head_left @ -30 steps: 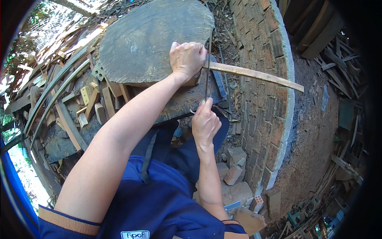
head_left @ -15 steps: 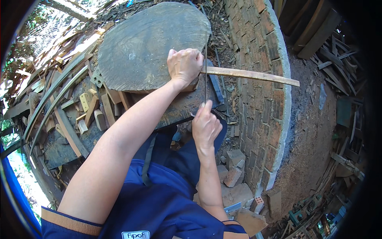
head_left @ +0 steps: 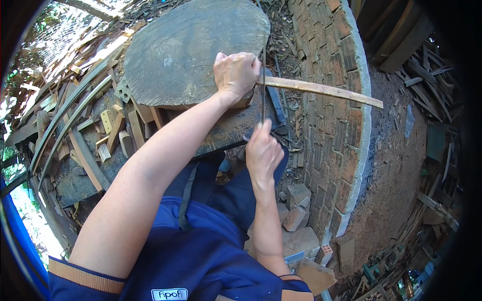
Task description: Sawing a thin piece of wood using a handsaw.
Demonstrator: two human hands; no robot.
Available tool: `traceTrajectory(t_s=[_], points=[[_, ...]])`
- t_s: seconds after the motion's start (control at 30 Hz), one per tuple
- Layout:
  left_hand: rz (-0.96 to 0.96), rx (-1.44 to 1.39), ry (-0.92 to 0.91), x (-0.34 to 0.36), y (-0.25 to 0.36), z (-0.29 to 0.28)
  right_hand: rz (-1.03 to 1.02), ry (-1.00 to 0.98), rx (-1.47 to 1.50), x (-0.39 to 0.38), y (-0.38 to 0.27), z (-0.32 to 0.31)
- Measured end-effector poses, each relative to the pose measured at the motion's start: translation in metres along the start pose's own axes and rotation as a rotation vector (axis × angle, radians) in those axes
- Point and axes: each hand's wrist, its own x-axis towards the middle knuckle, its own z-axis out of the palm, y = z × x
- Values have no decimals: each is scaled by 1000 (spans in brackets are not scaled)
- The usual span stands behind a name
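Observation:
My left hand [head_left: 236,75] is closed in a fist around a long, slightly curved wooden strip [head_left: 321,89], pressing it at the right edge of a round tree stump [head_left: 175,52]. The strip's free end sticks out to the right, over the brick wall. Below it, my right hand [head_left: 264,153] is closed on the near end of a saw [head_left: 263,103], whose handle is hidden in the fingers. Seen edge-on as a thin dark line, the saw crosses the strip just right of my left fist.
A low brick wall [head_left: 336,120] curves along the right side. Offcuts and wooden strips [head_left: 93,150] lie heaped at the left. Broken bricks and stone [head_left: 296,218] sit beside my right forearm. More scrap wood [head_left: 427,80] is piled beyond the wall.
The whole view has shifted slightly, with the stump and both hands a little higher in it. My hands keep their grips, and the saw still crosses the strip at about the same place.

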Motion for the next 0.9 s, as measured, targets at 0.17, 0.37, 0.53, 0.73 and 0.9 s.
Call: traceTrajectory(t_s=[0.17,0.37,0.53,0.73,0.9], points=[[-19,16,1,0,4,2,-54,165,45,53,-12,17],[7,-2,-3,0,3,0,-19,48,24,10,-1,5],[17,-38,31,-4,2,5,-36,125,55,50,-11,17],[-10,-25,-13,-3,2,1,-10,49,13,14,0,16],[-10,-2,-22,-1,3,2,-11,96,72,36,-9,19]])
